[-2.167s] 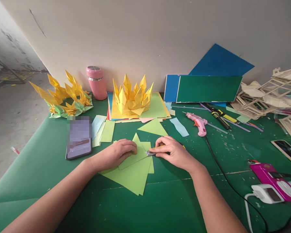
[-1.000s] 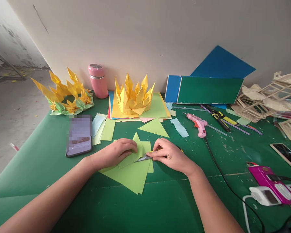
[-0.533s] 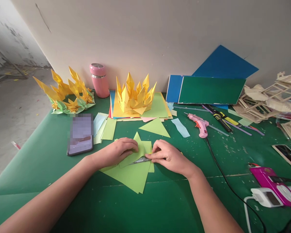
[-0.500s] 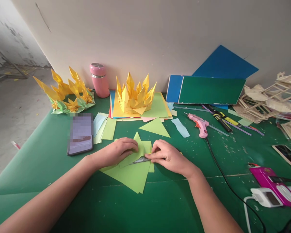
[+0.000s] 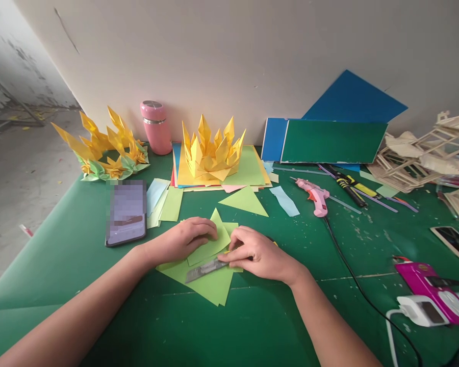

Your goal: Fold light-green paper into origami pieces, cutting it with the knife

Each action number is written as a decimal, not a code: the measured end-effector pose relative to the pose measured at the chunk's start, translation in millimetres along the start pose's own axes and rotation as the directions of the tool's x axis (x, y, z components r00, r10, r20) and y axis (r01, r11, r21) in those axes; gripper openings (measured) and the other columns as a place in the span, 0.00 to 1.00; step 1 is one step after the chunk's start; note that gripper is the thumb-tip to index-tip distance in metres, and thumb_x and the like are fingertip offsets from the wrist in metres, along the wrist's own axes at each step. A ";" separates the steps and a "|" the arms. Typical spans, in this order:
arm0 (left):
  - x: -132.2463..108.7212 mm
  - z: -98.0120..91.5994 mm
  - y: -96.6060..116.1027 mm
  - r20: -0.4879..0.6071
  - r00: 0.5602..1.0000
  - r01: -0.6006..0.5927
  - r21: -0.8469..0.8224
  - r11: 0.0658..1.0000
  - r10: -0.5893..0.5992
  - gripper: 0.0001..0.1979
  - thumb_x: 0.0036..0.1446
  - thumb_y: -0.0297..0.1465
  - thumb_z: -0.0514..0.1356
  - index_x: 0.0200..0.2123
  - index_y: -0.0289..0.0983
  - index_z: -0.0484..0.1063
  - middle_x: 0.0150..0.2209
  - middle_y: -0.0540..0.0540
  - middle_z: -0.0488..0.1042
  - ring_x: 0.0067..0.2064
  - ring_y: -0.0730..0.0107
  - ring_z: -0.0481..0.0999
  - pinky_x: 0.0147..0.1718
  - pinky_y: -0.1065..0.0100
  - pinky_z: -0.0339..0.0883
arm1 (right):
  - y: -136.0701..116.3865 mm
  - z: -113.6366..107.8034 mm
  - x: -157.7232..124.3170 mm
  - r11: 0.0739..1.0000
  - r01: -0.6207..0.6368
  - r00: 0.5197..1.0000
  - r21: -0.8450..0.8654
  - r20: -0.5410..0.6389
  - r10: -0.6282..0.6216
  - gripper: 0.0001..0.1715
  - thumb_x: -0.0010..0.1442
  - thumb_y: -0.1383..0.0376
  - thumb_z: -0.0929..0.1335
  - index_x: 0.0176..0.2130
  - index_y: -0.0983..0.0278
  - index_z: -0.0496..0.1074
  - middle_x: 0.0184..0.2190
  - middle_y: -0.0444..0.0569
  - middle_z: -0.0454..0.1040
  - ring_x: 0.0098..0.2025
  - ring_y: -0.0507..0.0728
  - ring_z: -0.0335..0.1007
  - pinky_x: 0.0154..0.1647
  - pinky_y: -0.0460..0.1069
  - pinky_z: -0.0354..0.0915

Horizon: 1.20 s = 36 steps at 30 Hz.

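Nearest on the desk [image 5: 168, 326], green sheets [image 5: 214, 286] are lying overlapped, and the right grip [image 5: 258, 255] is pinching a cutter [image 5: 203, 271], its blade slanting over them. Just beyond, the left grip [image 5: 191, 237] is resting curled on the top sheet [image 5: 221, 235]; whether it is pinching, one cannot tell. Slitting paper seems to be under way, the next move calling for steadied paper and fingers staying clear. Farther back, a lidded pink flask [image 5: 155, 131] is standing, its contents hidden.

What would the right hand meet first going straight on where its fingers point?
Likely the upper green paper, just past the fingertips of the right hand, then the left hand resting on it. Fingertip height is unclear, so they might pass over the paper.
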<state>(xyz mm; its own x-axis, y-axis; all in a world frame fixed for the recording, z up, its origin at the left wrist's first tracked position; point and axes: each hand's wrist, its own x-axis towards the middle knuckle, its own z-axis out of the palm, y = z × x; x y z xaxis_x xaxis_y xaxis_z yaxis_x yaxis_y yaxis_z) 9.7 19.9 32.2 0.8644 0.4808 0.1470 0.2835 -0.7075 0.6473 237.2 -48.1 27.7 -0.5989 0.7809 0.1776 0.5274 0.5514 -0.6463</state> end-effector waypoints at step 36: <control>-6.4 -9.6 -18.9 -0.744 0.641 0.420 0.134 0.898 -0.189 0.12 0.54 0.25 0.56 0.43 0.41 0.65 0.49 0.43 0.62 0.34 0.69 0.70 0.35 0.61 0.72 | 4.2 9.7 10.6 0.975 -0.045 0.993 -0.219 -0.116 0.020 0.20 0.59 0.60 0.70 0.51 0.58 0.72 0.49 0.48 0.75 0.52 0.59 0.66 0.53 0.56 0.62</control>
<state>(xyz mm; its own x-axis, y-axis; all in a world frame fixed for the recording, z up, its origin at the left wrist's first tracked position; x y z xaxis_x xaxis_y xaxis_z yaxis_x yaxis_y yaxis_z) -5.2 35.1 26.2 0.1921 0.8272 0.5280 0.6731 -0.5026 0.5425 227.3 -40.3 19.6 -0.5140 0.8206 0.2498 0.6731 0.5664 -0.4755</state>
